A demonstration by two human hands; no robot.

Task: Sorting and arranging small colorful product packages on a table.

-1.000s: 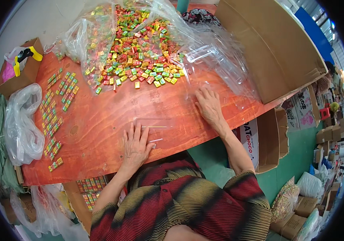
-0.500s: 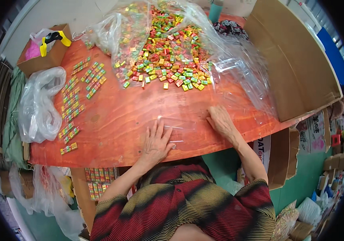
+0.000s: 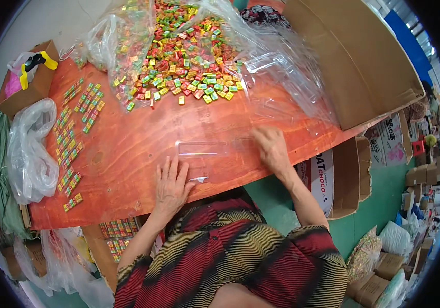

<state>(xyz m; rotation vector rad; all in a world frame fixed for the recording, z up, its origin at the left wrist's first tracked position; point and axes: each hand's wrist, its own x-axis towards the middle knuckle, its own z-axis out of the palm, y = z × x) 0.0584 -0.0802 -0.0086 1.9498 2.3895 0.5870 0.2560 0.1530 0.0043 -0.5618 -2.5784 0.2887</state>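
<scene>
A clear plastic blister tray [image 3: 203, 149] lies on the red wooden table in front of me, its see-through edges hard to trace. My left hand [image 3: 171, 186] rests flat with fingers spread at the tray's near left corner. By its thumb is a small whitish flap or scrap [image 3: 198, 179]. To the right of the tray, my right hand [image 3: 271, 149] has its fingers curled down near the tabletop, slightly smeared. Whatever its fingertips hold is hidden. Beyond both hands spreads a heap of small red, yellow and green wrapped pieces [image 3: 189, 66].
Rows of the same pieces [image 3: 68, 141] lie at the left, beside a crumpled clear bag [image 3: 32, 154] and a small carton [image 3: 40, 77]. Stacked clear trays [image 3: 292, 82] and a large cardboard box [image 3: 358, 61] stand at the right. The table's near edge curves before me.
The view has turned, so the table sits further left. My right hand's fingers have curled in more. My left hand stays flat by the tray, whose raised rim shows more clearly.
</scene>
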